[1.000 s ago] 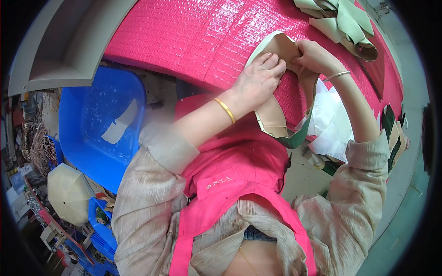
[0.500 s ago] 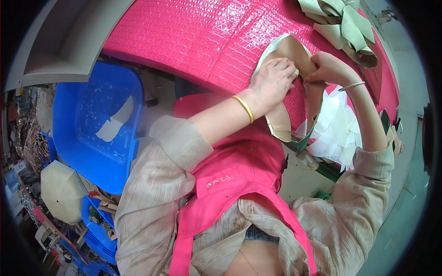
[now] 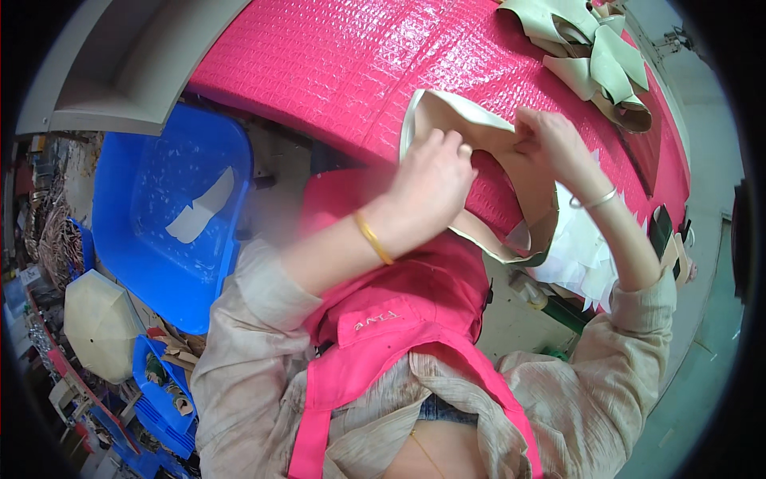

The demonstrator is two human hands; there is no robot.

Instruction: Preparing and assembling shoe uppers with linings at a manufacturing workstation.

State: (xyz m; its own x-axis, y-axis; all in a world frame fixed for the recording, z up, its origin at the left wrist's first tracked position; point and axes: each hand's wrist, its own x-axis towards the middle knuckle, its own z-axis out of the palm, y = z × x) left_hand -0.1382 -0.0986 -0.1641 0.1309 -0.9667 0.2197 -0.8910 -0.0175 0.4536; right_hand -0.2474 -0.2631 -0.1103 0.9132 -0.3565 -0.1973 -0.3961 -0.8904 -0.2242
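A ring-shaped leather piece [image 3: 536, 188], cream outside and tan inside, lies near the front edge of the pink-covered table. My left hand [image 3: 435, 177] is closed over the left part of its band, the fingers curled at the inner edge; the fingertips are partly hidden. At the upper right of the ring, my right hand [image 3: 553, 146] pinches the band between thumb and fingers. A pile of similar cream leather pieces [image 3: 602, 60] rests at the far right of the table [image 3: 319, 72].
White sheet pieces [image 3: 578, 247] are heaped right of the ring. On my left stands a blue tub [image 3: 163, 263] with one white cut piece [image 3: 203, 209] in it. A grey open-fronted cabinet [image 3: 104, 104] is at the upper left, with a cream umbrella-like object [image 3: 100, 327] lower down.
The ring has shifted left and spread wider. My left hand has moved left and down, its flat fingers now curled. My right hand has moved slightly left and down, still pinching.
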